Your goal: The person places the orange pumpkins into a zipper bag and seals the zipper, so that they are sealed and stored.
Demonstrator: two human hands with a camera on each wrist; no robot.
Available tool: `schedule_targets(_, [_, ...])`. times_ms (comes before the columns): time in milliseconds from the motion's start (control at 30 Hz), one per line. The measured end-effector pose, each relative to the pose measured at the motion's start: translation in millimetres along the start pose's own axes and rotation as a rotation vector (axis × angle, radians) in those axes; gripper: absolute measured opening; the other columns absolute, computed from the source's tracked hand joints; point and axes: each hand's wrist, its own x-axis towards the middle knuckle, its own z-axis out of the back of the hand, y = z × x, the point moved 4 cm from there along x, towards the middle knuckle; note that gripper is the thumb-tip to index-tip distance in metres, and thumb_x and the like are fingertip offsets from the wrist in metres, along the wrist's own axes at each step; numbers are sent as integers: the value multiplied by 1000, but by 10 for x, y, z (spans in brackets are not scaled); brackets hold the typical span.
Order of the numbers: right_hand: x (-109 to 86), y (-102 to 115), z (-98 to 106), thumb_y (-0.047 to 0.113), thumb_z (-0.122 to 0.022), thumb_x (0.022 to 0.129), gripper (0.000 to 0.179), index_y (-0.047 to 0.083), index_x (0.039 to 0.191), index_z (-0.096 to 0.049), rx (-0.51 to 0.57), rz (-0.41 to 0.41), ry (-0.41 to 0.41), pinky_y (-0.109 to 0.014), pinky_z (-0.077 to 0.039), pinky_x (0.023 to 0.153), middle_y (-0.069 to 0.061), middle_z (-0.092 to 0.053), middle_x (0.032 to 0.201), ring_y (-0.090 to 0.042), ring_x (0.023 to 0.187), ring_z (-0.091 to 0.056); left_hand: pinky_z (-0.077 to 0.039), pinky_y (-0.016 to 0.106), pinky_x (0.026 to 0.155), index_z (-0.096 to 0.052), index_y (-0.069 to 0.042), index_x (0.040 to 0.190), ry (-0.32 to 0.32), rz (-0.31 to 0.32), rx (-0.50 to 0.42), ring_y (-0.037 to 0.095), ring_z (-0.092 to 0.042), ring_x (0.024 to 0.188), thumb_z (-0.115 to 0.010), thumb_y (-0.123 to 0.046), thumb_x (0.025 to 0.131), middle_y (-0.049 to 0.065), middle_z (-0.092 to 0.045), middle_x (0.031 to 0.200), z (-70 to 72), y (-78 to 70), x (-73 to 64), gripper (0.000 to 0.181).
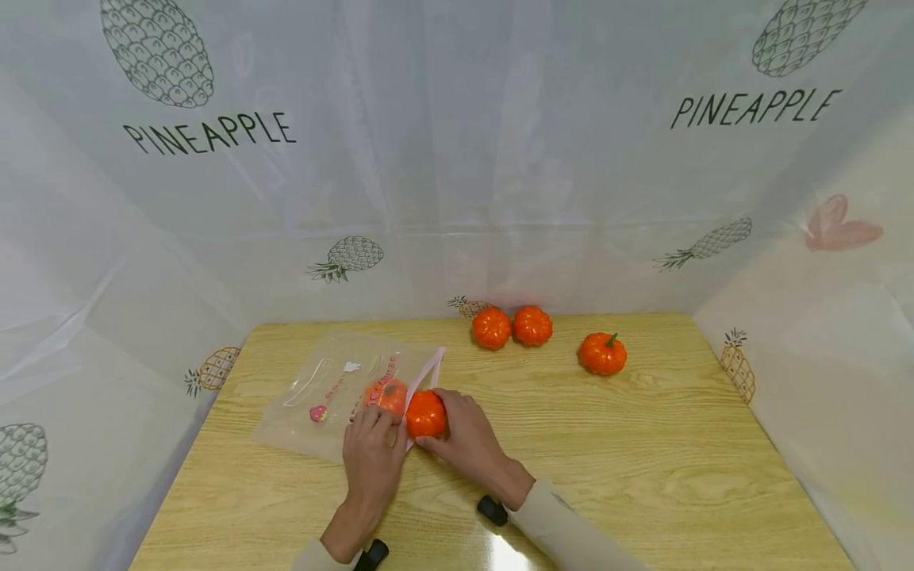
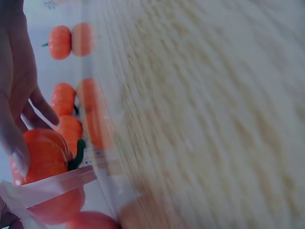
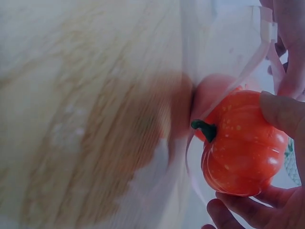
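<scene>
Orange toy pumpkin [image 1: 426,415], gripped by the right hand [image 1: 467,432], sits at a clear plastic bag [image 1: 296,400] — rim pinched by the left hand [image 1: 373,452] — another pumpkin [image 1: 387,392] just inside, obstructing; three more pumpkins [image 1: 532,326] stand behind.

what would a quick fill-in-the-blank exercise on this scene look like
The right hand grips a pumpkin whose stem is ____.
The left hand is at the opening of the bag, whose edging is ____.
Away from the hands and outside the bag, the number of pumpkins on the table is ____.
The sheet behind the table bears the printed word ____.

Missing words: green; pink; three; pineapple.
</scene>
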Motion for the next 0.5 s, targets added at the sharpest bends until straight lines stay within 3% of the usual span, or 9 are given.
schedule_targets(500, [190, 64, -151, 32, -88, 87, 70, 1, 142, -57, -76, 19, 36, -41, -54, 97, -11, -68, 130, -29, 111, -63, -43, 38, 71, -72, -6, 80, 42, 20, -26, 29, -57, 83, -90, -4, 80, 5, -59, 82, -14, -56, 29, 18])
